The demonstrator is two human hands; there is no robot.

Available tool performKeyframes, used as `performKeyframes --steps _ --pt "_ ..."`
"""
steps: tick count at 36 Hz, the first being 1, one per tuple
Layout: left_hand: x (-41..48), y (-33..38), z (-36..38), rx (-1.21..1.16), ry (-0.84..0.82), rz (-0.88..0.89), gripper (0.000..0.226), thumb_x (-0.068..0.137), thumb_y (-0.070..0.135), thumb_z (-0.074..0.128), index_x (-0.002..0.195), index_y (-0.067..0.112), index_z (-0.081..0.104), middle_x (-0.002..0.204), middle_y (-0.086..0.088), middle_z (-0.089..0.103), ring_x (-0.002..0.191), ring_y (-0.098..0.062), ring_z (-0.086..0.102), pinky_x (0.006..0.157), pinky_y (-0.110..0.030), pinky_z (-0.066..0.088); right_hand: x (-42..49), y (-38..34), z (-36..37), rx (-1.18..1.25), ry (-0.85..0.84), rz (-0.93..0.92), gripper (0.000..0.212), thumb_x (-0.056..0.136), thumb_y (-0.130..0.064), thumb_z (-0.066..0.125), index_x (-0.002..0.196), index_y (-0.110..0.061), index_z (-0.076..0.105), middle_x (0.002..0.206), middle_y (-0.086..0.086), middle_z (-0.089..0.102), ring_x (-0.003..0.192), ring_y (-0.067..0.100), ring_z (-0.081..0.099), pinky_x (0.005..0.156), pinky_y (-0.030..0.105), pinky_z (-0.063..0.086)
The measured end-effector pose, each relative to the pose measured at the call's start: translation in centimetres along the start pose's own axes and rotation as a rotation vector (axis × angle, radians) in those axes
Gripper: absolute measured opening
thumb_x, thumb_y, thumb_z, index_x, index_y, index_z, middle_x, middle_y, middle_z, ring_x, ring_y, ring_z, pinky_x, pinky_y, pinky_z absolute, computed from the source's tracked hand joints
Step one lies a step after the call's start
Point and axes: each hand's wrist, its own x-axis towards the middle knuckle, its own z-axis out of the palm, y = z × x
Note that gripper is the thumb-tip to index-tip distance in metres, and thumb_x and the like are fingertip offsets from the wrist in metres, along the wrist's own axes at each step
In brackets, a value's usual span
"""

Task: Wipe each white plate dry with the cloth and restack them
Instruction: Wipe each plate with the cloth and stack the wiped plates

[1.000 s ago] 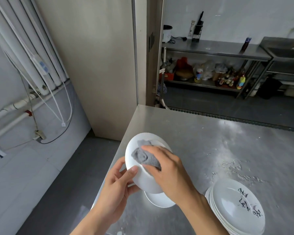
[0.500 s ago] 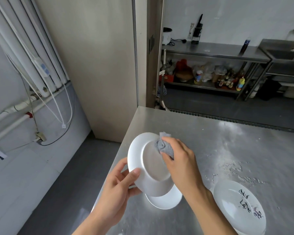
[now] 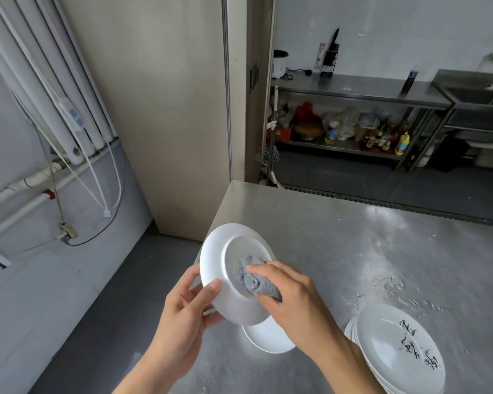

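Underside up, the tilted plate (image 3: 214,258) sits in the curled grip of the left hand (image 3: 182,317) so the right hand (image 3: 293,302), clenched round the cloth (image 3: 254,282), can rub its base. Below that grip a single plate (image 3: 268,341) lies on the counter (image 3: 353,237); a stack (image 3: 396,351) waits rightward.

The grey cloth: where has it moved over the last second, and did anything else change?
The right hand swept the grey cloth from the upper left of the held plate, past its far rim, onto the middle of its underside. Nothing was let go. The left hand still holds that plate's rim; the single plate beneath and the plate stack stayed put.
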Motion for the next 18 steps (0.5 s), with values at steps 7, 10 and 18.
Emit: performKeyframes --steps 7,10,18 --pt "-0.2 -0.1 0.0 0.017 -0.033 -0.004 0.036 0.085 0.028 0.075 0.121 0.027 0.074 0.116 -0.019 0.075 0.098 -0.035 0.076 0.076 -0.039 0.063 -0.2 1.6 -0.3 -0.079 0.144 0.100 0.049 0.078 -0.003 0.079 0.121 -0.026 0.068 0.111 -0.012 0.065 0.103 0.009 0.062 0.089 0.027 0.049" --pt "-0.2 -0.3 0.2 0.001 -0.045 -0.015 0.039 0.085 0.029 0.075 0.124 0.026 0.074 0.118 -0.019 0.075 0.099 -0.033 0.076 0.078 -0.040 0.063 0.3 2.0 -0.7 -0.078 0.276 0.169 0.046 0.081 -0.007 0.080 0.122 -0.024 0.067 0.114 -0.009 0.067 0.105 0.013 0.064 0.090 0.025 0.048" --pt "-0.3 -0.6 0.6 0.087 -0.134 -0.046 0.039 0.091 0.035 0.071 0.130 0.033 0.070 0.122 -0.015 0.075 0.105 -0.035 0.075 0.085 -0.048 0.063 2.5 1.6 -2.7 0.005 0.370 0.285 0.033 0.091 -0.025 0.074 0.119 -0.031 0.059 0.112 -0.018 0.065 0.098 -0.002 0.058 0.083 0.013 0.045"
